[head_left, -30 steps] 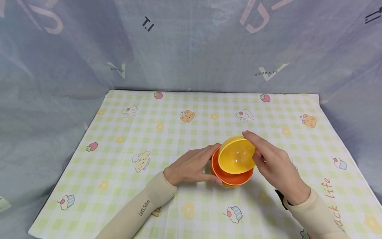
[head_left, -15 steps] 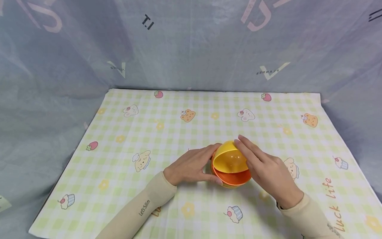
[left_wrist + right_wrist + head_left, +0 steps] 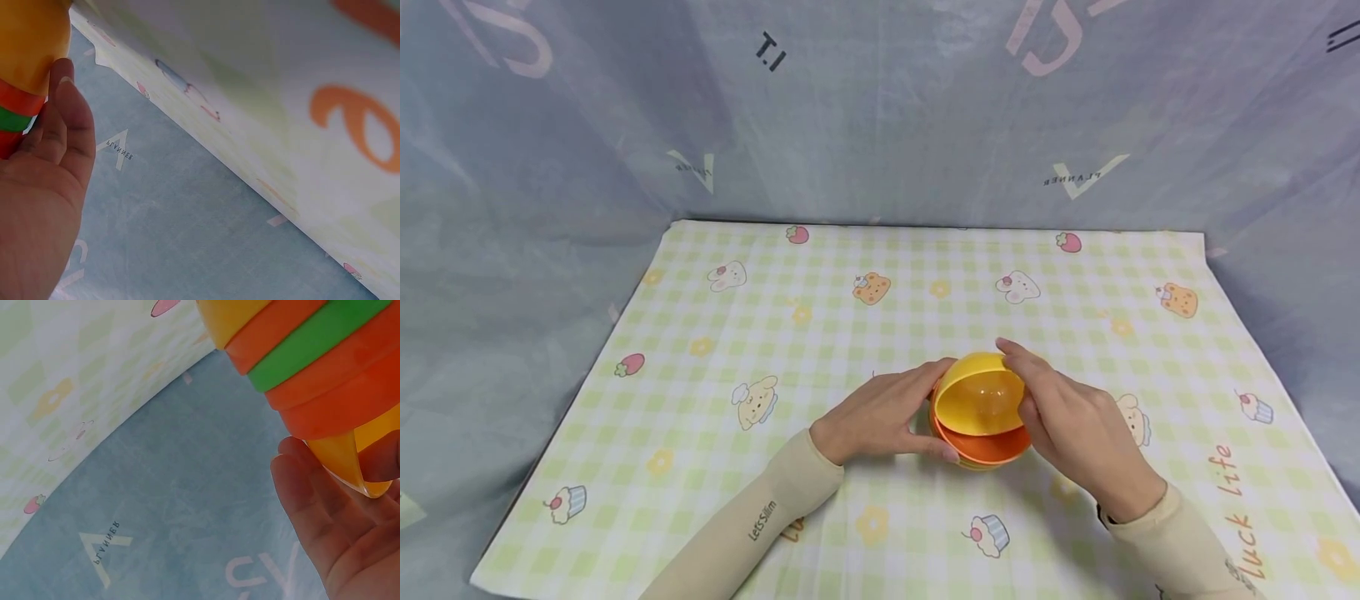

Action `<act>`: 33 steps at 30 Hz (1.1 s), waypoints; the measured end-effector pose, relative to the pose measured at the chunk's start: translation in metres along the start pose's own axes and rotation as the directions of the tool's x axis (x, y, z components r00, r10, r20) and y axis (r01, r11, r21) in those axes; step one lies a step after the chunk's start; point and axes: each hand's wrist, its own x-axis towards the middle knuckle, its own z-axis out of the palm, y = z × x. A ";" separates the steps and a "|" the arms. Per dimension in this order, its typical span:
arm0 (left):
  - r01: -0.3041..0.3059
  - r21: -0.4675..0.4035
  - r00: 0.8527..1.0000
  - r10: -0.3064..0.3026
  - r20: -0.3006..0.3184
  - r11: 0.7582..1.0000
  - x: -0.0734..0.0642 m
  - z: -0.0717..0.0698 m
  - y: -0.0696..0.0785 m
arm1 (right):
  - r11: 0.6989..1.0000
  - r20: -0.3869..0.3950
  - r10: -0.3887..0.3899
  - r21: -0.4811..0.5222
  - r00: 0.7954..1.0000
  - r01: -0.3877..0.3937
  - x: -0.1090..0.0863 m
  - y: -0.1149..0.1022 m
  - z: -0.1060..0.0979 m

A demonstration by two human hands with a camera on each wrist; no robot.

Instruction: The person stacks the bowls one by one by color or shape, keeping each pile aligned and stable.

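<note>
A nested stack of plastic bowls stands on the table, its top orange bowl (image 3: pixel 988 450) facing up. Orange and green rims of the stack (image 3: pixel 312 369) show in the right wrist view, with a yellow-orange bowl at its bottom. My left hand (image 3: pixel 887 417) grips the stack's left side, thumb at the front and fingers behind. A yellow bowl (image 3: pixel 977 408) leans steeply inside the orange one, its hollow toward me. My right hand (image 3: pixel 1082 429) pinches its right rim, thumb inside and fingers outside, as the right wrist view shows. In the left wrist view, fingers (image 3: pixel 72 119) lie against the stack.
A checked tablecloth (image 3: pixel 820 358) with cartoon prints covers the table. Behind it and along its sides hangs a grey-blue cloth (image 3: pixel 880 125).
The yellow bowl has moved left and lower into the orange bowl, and its hollow has turned toward me. My right hand has moved with it. The left hand keeps its place on the stack.
</note>
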 end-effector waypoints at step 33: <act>-0.022 -0.047 1.000 0.022 0.000 0.999 -0.001 0.000 -0.001 | 0.996 0.126 0.069 0.049 0.990 -0.075 -0.007 0.006 0.003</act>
